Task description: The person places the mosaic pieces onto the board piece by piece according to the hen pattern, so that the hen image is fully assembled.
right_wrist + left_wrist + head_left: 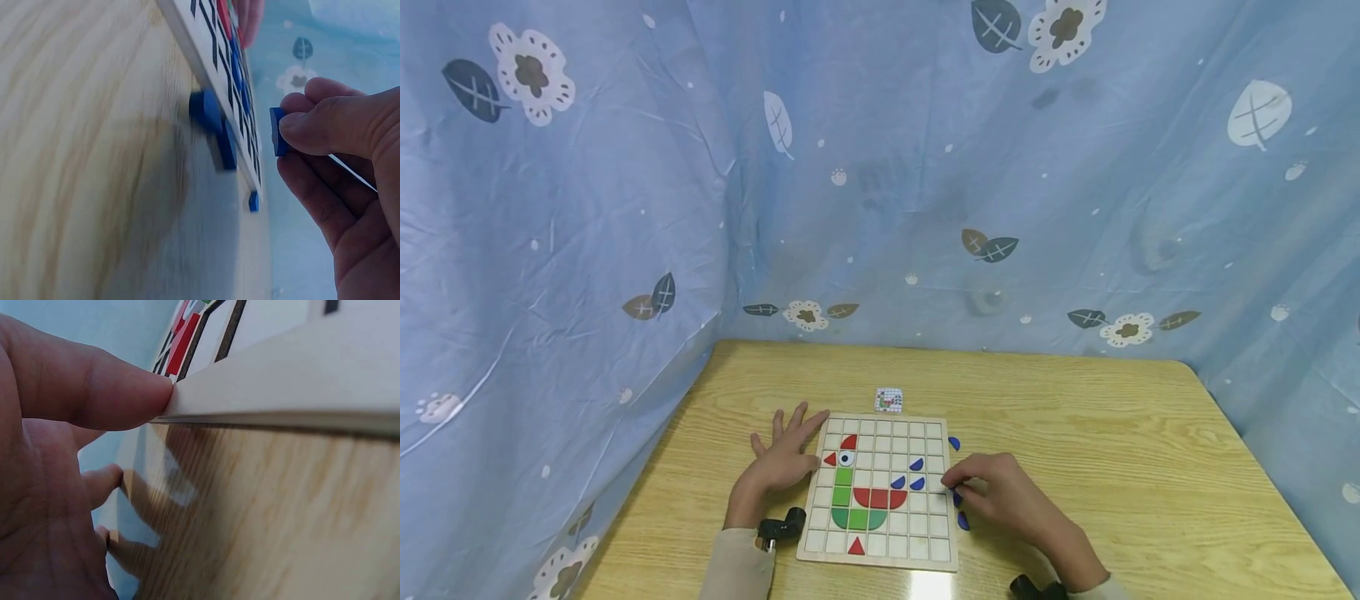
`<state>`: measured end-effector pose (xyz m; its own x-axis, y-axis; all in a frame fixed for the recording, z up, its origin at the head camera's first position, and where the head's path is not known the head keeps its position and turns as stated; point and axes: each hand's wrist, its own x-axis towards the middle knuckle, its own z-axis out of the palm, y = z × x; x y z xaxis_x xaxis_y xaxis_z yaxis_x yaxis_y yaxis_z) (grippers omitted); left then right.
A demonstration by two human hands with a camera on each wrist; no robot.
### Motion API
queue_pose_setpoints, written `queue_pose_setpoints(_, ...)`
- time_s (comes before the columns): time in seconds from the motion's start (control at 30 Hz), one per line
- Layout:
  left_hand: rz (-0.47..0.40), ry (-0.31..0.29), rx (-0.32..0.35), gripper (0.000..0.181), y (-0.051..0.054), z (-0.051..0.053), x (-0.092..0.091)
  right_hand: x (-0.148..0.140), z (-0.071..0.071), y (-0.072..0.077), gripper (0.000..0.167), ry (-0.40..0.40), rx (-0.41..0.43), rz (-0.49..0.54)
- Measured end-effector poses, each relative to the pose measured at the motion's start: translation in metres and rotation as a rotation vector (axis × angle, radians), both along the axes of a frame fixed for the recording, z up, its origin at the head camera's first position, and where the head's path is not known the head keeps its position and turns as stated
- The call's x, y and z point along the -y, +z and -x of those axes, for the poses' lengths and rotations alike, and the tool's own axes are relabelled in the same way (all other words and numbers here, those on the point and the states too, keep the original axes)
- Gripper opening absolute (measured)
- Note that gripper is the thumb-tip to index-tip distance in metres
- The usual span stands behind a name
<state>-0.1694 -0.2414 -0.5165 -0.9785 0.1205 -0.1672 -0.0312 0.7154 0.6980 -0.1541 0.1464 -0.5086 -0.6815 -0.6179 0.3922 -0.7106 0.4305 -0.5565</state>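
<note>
A wooden grid board lies on the table, with a bird-like picture of red, green and blue pieces. My left hand, fingers spread, touches the board's left edge; in the left wrist view its thumb presses that edge. Over the board's right edge, my right hand pinches a blue half-circle piece between thumb and fingers. Three blue half-circles sit in cells left of that hand. More blue half-circles lie on the table along the right edge, one partly under the right hand.
A small pattern card lies just behind the board. The wooden table stretches to the right and back. A blue patterned curtain hangs behind and at both sides.
</note>
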Motion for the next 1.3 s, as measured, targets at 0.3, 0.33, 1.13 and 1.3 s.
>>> queue_pose_setpoints(0.3, -0.004, -0.008, -0.01, 0.09, 0.002, -0.003, 0.001, 0.026, 0.002, -0.004, 0.028, 0.094, 0.038, -0.015)
queue_pose_setpoints(0.33, -0.002, -0.01, -0.009, 0.09, 0.002, -0.003, 0.001, 0.029, 0.001, -0.004, 0.028, 0.1, 0.048, -0.019)
queue_pose_setpoints(1.13, -0.006, -0.011, -0.01, 0.09, 0.002, -0.002, 0.001, 0.051, -0.011, -0.005, 0.025, 0.099, 0.074, -0.169)
queue_pose_setpoints(1.3, -0.006, -0.015, -0.009, 0.09, 0.001, -0.003, 0.001, 0.05, -0.012, -0.004, 0.025, 0.109, 0.038, -0.137)
